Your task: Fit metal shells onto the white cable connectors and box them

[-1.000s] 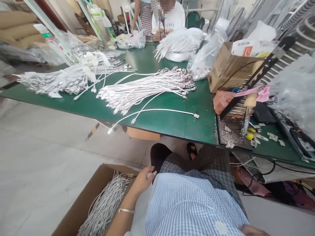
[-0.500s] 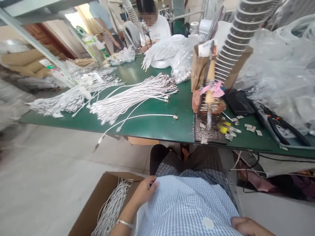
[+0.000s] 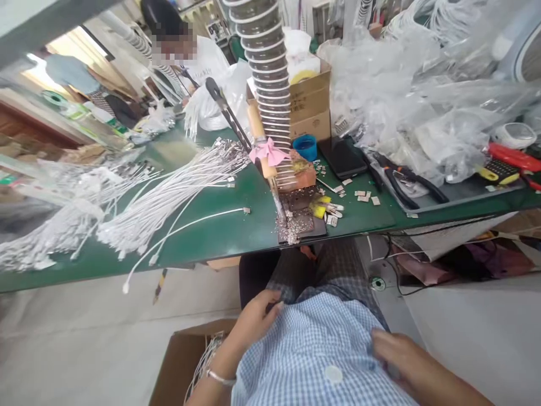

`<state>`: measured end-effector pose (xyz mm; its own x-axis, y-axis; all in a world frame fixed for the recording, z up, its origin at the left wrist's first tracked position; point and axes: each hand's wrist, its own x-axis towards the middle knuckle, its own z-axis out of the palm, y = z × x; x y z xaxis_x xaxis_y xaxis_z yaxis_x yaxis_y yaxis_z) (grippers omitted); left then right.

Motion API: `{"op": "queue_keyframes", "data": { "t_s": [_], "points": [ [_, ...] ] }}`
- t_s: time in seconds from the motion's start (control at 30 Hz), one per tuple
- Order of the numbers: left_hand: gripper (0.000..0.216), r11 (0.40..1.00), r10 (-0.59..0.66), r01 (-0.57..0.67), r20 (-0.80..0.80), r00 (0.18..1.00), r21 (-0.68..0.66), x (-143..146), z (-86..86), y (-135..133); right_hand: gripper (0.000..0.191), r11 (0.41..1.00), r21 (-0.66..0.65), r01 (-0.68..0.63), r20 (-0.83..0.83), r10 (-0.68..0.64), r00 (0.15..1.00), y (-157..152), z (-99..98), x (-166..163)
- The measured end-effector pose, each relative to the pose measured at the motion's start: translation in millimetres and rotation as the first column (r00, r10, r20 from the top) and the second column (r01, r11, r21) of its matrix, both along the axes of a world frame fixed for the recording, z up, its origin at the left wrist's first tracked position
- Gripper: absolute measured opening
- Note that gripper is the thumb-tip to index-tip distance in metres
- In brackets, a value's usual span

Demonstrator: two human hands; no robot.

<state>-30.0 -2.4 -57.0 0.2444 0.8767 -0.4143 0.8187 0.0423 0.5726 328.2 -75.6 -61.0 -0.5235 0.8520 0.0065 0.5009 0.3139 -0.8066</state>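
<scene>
My left hand (image 3: 253, 321) rests on the blue checked cloth (image 3: 313, 349) over my lap, fingers loosely curled, holding nothing. My right hand (image 3: 399, 358) lies on the same cloth at the lower right, fingers spread and empty. A cardboard box (image 3: 177, 361) with white cables inside stands on the floor beside my left arm. On the green table (image 3: 220, 237) ahead lie bundles of white cables (image 3: 160, 203). A soldering iron (image 3: 266, 169) leans in its coiled stand above a plate of solder scraps (image 3: 296, 225).
Cardboard boxes (image 3: 308, 101), a blue cup (image 3: 305, 146), a dark phone (image 3: 342, 158), pliers (image 3: 406, 180) and heaps of clear plastic bags (image 3: 422, 113) fill the table's right side. A person in white works at the far end. Wires hang under the table edge at right.
The view has swung right and tilted. My right hand has come into view onto the cloth. My left hand stays on my lap.
</scene>
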Motion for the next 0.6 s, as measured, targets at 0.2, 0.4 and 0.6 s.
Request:
{"op": "queue_keyframes", "data": {
  "t_s": [0.2, 0.4, 0.6],
  "points": [
    [0.029, 0.989, -0.145, 0.144, 0.039, 0.989, 0.015, 39.6, 1.2, 6.6, 0.02, 0.985, 0.115, 0.13, -0.014, -0.129, 0.992, 15.9, -27.1, -7.9],
    [0.026, 0.976, -0.216, 0.214, 0.042, 0.975, 0.045, 43.4, 3.9, 15.6, 0.019, 0.955, 0.163, 0.248, -0.01, -0.25, 0.968, 21.5, -39.6, -23.5],
    [0.019, 0.97, -0.207, 0.2, 0.035, 0.978, 0.139, 33.5, 15.1, 16.4, 0.031, 0.925, 0.212, 0.316, 0.014, -0.326, 0.945, 46.1, -40.0, -9.4]
  ]
}}
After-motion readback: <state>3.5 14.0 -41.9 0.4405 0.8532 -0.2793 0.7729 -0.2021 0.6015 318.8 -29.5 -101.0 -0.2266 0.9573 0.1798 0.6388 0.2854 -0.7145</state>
